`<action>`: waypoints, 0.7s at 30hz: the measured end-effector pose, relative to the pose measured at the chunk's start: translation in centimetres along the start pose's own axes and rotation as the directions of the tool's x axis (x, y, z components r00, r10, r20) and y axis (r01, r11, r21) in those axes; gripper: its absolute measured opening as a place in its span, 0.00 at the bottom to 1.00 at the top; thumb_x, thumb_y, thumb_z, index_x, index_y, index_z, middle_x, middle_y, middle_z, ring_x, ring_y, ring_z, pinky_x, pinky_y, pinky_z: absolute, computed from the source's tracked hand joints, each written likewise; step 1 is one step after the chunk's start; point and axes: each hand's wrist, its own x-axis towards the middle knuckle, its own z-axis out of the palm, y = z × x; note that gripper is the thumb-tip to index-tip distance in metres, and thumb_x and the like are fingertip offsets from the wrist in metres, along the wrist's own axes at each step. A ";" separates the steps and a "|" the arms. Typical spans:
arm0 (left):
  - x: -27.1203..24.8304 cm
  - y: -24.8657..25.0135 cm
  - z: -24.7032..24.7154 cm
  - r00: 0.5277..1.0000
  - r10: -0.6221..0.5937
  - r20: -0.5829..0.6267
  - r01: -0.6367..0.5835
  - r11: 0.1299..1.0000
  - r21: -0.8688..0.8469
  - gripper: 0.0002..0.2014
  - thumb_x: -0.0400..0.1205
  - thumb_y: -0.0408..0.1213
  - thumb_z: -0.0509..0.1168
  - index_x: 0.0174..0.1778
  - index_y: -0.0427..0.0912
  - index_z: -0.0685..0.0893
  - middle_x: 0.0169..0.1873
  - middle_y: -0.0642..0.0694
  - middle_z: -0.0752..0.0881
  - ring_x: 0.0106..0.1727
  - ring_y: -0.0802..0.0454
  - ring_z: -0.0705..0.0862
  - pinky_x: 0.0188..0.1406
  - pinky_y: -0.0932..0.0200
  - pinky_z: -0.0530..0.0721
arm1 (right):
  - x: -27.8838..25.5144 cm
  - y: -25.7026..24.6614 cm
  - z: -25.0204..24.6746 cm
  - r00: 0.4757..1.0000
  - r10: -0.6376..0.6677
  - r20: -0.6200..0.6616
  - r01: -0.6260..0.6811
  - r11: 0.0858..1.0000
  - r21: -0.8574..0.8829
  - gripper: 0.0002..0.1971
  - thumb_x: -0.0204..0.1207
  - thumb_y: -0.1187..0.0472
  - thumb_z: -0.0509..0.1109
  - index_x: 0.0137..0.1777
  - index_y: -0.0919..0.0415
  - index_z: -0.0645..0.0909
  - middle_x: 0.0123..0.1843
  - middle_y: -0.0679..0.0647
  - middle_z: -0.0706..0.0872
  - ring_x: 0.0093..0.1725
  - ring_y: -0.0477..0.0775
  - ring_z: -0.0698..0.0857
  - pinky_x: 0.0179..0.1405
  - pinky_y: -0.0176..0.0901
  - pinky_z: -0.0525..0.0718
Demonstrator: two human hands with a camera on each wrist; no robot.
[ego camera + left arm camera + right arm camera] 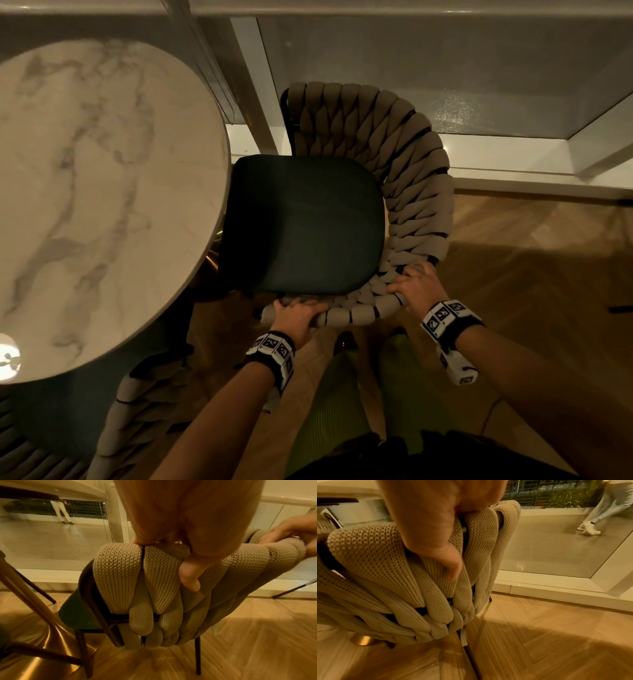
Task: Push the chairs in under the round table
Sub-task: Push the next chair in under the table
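Observation:
A chair (301,222) with a dark green seat and a beige woven backrest (411,178) stands to the right of the round marble table (102,192), its seat edge at the table's rim. My left hand (296,317) grips the near end of the backrest's top rail, thumb (190,578) on the outer side. My right hand (416,284) grips the rail further round, thumb (452,568) pressed on the knit strands (385,555). A second woven chair (137,411) sits at the table's near side, partly under it.
The table's brass pedestal base (56,639) stands left of the chair legs. A white window frame (513,171) and low sill run close behind the chair. Wooden herringbone floor (531,274) lies open to the right. My legs in green (342,394) stand just behind the chair.

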 end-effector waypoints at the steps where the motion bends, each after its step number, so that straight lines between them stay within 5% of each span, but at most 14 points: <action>1: 0.1 0.0 0.0 1.000 0.003 -0.004 -0.003 1.000 -0.004 0.30 0.79 0.30 0.63 0.74 0.61 0.68 0.74 0.51 0.75 0.73 0.43 0.71 0.71 0.24 0.61 | 0.1 0.1 0.0 1.000 0.003 0.004 -0.003 1.000 0.005 0.18 0.72 0.55 0.71 0.61 0.39 0.78 0.64 0.44 0.84 0.69 0.53 0.72 0.74 0.57 0.57; 13: -0.4 -0.7 0.3 0.996 0.061 -0.060 -0.059 0.997 0.039 0.33 0.79 0.33 0.66 0.78 0.57 0.62 0.76 0.49 0.72 0.75 0.42 0.69 0.72 0.26 0.63 | 0.6 -1.2 -0.7 0.991 0.103 0.089 -0.098 0.993 -0.068 0.18 0.76 0.55 0.66 0.65 0.41 0.74 0.71 0.47 0.77 0.74 0.55 0.67 0.78 0.61 0.50; 16: -1.3 -1.0 1.2 0.986 0.089 -0.142 -0.087 0.996 0.015 0.35 0.79 0.38 0.67 0.79 0.57 0.59 0.77 0.50 0.70 0.76 0.43 0.67 0.76 0.33 0.60 | -0.1 -2.9 -0.6 0.984 0.168 0.051 -0.167 0.985 -0.035 0.21 0.75 0.57 0.68 0.68 0.46 0.73 0.72 0.51 0.76 0.75 0.56 0.68 0.79 0.61 0.51; 21: -4.6 -0.9 2.5 0.957 0.087 -0.278 -0.096 0.995 -0.018 0.39 0.78 0.30 0.64 0.83 0.53 0.54 0.82 0.46 0.61 0.83 0.44 0.56 0.80 0.40 0.53 | -2.4 -6.1 0.0 0.973 0.220 -0.064 -0.216 0.974 0.066 0.32 0.72 0.60 0.72 0.76 0.50 0.65 0.79 0.52 0.69 0.79 0.56 0.63 0.80 0.59 0.56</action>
